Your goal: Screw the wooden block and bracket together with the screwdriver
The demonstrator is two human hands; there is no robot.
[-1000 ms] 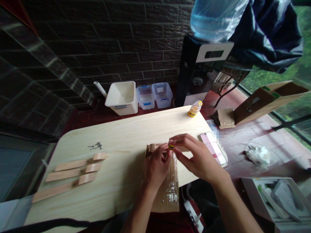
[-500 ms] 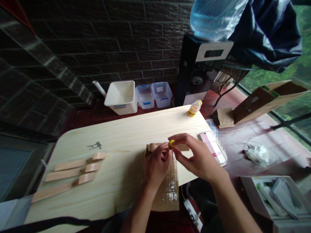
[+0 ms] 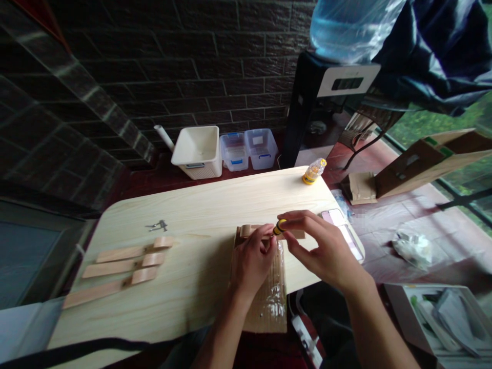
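Between the thumb and fingers of my right hand [image 3: 321,248] is a small yellow-and-black screwdriver [image 3: 279,227], its handle tilted and its tip pointing down at my left fingertips. My left hand [image 3: 253,259] is closed, its fingers pressed on a tan leather strap [image 3: 298,234] with a folded loop at its left end. Whatever lies right under the screwdriver's tip is hidden by my fingers. Beneath the strap and my left hand is a cardboard piece [image 3: 265,312] covered in shiny clear tape, at the table's front edge.
Several similar looped straps [image 3: 111,269] lie at the left of the wooden table [image 3: 184,205], with small metal pieces [image 3: 157,225] behind them. A clear bottle with yellow parts [image 3: 313,171] stands at the far right corner. A phone [image 3: 346,233] rests by the right edge.
The screwdriver has tilted, showing more of its black part, and my right fingers have shifted on it. The view has swung slightly left, so everything sits further right.
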